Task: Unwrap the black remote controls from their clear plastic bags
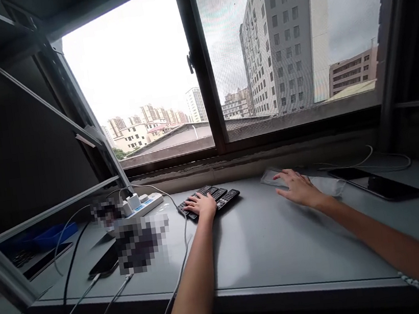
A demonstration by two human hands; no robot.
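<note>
Several black remote controls (229, 199) lie side by side on the grey table (269, 257), near the window wall. My left hand (202, 206) rests on top of them with its fingers spread, covering part of their buttons. Over to the right, my right hand (297, 186) is held with its fingers apart and nothing in them. A clear plastic bag (331, 185) lies behind and beneath that hand. Whether the right fingers touch the plastic, I cannot tell.
A dark tablet or large phone (385, 186) lies at the right. On the left are a white power strip (156, 201) with chargers, a phone (105, 261) on a cable, and a blue tray (55, 235). A white cable (186, 242) runs beside my left forearm. Metal shelf posts stand left.
</note>
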